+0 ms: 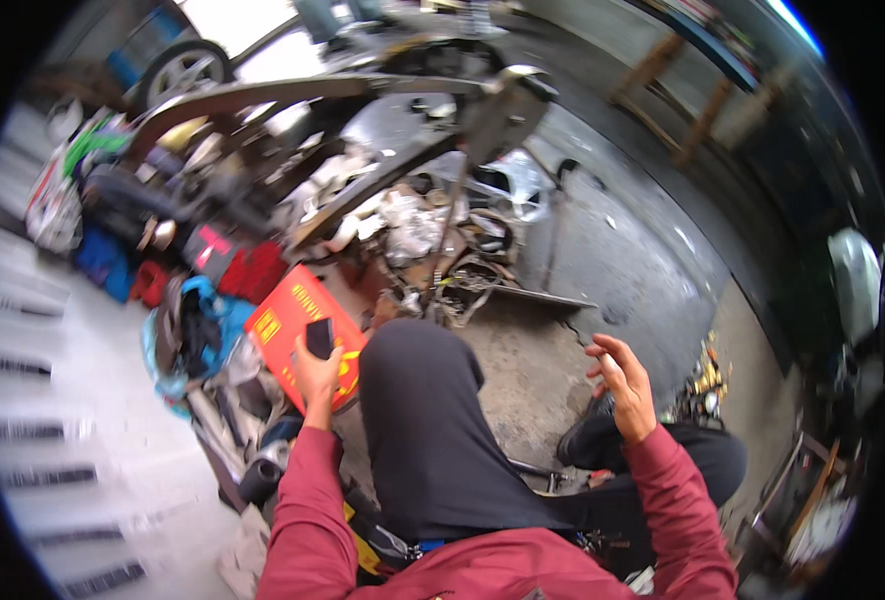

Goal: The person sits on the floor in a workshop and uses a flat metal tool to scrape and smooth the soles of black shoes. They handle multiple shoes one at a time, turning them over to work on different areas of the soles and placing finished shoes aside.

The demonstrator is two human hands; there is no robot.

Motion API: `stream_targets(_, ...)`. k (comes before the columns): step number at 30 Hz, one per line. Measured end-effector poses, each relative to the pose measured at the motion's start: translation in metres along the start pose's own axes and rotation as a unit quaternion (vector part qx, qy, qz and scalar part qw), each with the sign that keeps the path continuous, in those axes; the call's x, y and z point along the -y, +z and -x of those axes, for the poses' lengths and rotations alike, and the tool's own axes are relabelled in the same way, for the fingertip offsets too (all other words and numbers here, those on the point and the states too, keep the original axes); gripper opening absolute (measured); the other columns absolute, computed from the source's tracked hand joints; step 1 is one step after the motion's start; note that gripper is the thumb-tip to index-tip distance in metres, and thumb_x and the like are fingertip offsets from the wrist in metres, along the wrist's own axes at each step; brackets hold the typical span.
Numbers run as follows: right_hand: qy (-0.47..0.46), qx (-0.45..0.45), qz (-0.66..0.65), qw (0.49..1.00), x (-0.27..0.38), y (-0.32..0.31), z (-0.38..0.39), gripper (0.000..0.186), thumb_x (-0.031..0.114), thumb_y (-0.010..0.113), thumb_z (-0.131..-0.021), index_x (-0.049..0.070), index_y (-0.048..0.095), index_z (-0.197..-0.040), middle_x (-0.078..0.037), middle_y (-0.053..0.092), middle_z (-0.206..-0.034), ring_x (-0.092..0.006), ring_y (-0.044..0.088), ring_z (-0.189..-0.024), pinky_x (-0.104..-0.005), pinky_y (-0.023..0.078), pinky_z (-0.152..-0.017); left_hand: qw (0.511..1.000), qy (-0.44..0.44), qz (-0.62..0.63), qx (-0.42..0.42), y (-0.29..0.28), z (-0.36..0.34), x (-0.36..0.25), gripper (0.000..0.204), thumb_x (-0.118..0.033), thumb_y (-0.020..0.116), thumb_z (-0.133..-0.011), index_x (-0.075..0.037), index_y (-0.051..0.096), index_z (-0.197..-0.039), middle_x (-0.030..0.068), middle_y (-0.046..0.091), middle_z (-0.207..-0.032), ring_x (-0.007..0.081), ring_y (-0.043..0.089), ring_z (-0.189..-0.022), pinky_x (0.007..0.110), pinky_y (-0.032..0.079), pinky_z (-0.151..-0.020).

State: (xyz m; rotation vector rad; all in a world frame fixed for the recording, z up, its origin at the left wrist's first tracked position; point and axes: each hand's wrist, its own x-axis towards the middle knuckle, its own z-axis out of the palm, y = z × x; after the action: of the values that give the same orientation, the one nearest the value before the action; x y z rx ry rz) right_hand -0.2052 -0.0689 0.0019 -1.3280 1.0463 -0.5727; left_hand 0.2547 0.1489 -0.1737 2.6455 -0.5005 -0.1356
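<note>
Your hands are well apart. Your left hand (318, 376) is closed around a small black, flat rectangular object (319, 337), held over a bright red, flat rectangular panel with yellow markings (287, 310). Your right hand (626, 391) is raised, fingers loosely bent and spread. Between your hands is your black-trousered knee (417, 420). Beyond them stands a grey-brown metal beam frame (377, 188) amid mixed scrap; left of your left hand lies a bright blue bag (234, 326).
</note>
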Motion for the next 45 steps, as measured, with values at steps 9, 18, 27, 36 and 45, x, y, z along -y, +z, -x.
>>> stream_targets(9, -0.096, -0.075, 0.117, 0.986, 0.062, -0.059, 0.006, 0.043, 0.025, 0.065, -0.105, -0.001, 0.058, -0.138, -0.011, 0.066, -0.120, -0.0157, 0.061, -0.101, -0.0296, 0.052, -0.086, 0.980, -0.022, -0.196, 0.025, 0.029, -0.024, 0.028, 0.099, -0.048, 0.085, -0.080, -0.008, 0.038, -0.158, 0.0238, 0.059, -0.144, 0.0424, 0.058, -0.130, 0.054, 0.048, -0.107)
stream_targets(18, -0.197, -0.117, 0.103, 0.968, 0.092, -0.098, -0.007, 0.043, 0.025, 0.067, -0.102, -0.002, 0.060, -0.135, -0.012, 0.066, -0.118, -0.0164, 0.065, -0.094, -0.0302, 0.054, -0.080, 0.879, 0.237, 0.227, 0.345, -0.026, -0.057, -0.181, 0.035, -0.026, 0.065, -0.105, 0.001, 0.069, -0.127, 0.0071, 0.073, -0.105, 0.0144, 0.069, -0.094, 0.028, 0.054, -0.081)
stream_targets(27, -0.234, -0.033, 0.154, 0.959, 0.085, -0.107, 0.012, 0.042, 0.021, 0.072, -0.095, 0.002, 0.061, -0.131, -0.017, 0.063, -0.118, -0.0294, 0.069, -0.095, -0.0381, 0.060, -0.078, 0.776, 0.233, 0.058, 0.582, 0.134, 0.027, -0.401, 0.050, -0.036, 0.067, -0.103, -0.002, 0.063, -0.140, 0.0098, 0.075, -0.111, 0.0156, 0.070, -0.096, 0.028, 0.053, -0.085)
stream_targets(36, -0.143, -0.061, 0.183, 0.971, 0.064, -0.131, 0.039, 0.031, 0.019, 0.074, -0.091, -0.003, 0.057, -0.106, -0.017, 0.054, -0.105, -0.0337, 0.063, -0.095, -0.0422, 0.058, -0.075, 0.810, -0.033, 0.189, 0.555, 0.354, 0.022, -0.406, 0.087, -0.063, 0.072, -0.090, -0.009, 0.041, -0.152, 0.0136, 0.054, -0.142, 0.0314, 0.057, -0.119, 0.059, 0.041, -0.102)
stream_targets(45, -0.113, -0.070, 0.190, 0.973, 0.055, -0.144, 0.047, 0.030, 0.015, 0.074, -0.087, -0.002, 0.057, -0.103, -0.017, 0.054, -0.103, -0.0335, 0.061, -0.095, -0.0428, 0.057, -0.076, 0.807, -0.132, 0.256, 0.516, 0.366, 0.075, -0.414, 0.054, -0.060, 0.077, -0.087, -0.011, 0.056, -0.095, 0.0043, 0.054, -0.084, 0.0247, 0.058, -0.077, 0.051, 0.048, -0.069)
